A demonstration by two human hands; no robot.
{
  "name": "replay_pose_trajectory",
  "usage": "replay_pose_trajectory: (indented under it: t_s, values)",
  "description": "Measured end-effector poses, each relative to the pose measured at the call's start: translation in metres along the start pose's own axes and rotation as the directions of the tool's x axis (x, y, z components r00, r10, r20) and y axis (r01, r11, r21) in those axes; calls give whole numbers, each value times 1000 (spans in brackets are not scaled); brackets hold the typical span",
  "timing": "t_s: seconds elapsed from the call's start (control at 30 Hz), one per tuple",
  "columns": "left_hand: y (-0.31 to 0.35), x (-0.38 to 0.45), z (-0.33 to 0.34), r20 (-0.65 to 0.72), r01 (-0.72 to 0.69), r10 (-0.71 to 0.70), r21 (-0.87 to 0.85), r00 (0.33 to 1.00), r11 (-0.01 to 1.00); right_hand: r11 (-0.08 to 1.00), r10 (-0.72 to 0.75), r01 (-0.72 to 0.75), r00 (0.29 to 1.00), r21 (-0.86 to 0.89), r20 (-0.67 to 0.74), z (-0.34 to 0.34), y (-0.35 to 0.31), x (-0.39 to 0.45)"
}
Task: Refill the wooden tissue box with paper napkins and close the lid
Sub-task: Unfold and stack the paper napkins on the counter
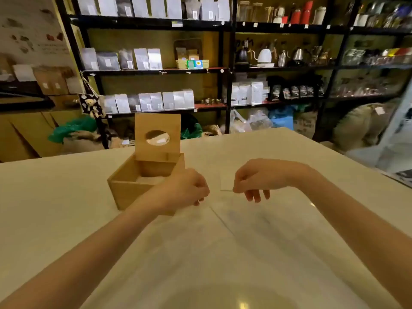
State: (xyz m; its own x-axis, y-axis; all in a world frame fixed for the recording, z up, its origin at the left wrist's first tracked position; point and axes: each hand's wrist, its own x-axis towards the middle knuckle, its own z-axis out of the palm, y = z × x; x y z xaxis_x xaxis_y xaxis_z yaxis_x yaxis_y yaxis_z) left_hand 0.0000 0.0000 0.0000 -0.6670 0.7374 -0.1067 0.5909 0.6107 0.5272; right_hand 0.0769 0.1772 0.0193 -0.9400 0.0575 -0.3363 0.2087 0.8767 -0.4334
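Note:
A wooden tissue box [131, 192] stands on the white table, left of centre, its hinged lid [157, 137] upright with an oval hole in it. Inside the box a pale layer shows at the bottom. A white paper napkin [226, 181] hangs just right of the box, pinched at its lower right corner by the thumb and finger of my right hand [254, 180]. My left hand [189, 188] hovers in front of the box's right corner with fingers curled; whether it touches the napkin's left edge I cannot tell.
The white table [223, 253] has a seam running diagonally toward me. Behind it stand black shelves [227, 70] with bags, kettles and jars. Sacks and plastic bags lie on the floor below them.

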Motion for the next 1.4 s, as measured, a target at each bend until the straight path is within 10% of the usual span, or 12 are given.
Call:
replay_pose_trajectory:
  t_s: [0.33, 0.73, 1.17, 1.4]
  values:
    - [-44, -34, 68, -248, -175, 281, 378, 927, 909, 977, -207, 205, 864, -55, -458, 71, 17, 7]
    - [-62, -45, 68, -289, -147, 256, 350, 922, 925, 793, -529, 316, 781, -521, -331, 101, -9, 38]
    - [-64, -53, 61, -453, -103, 133, 92, 882, 990, 912, -385, 406, 798, -59, -464, 100, -12, 29]
    - [-65, -84, 19, -409, -85, -150, -503, 900, 860, 640, -275, 527, 836, 559, -474, 75, -34, -4]
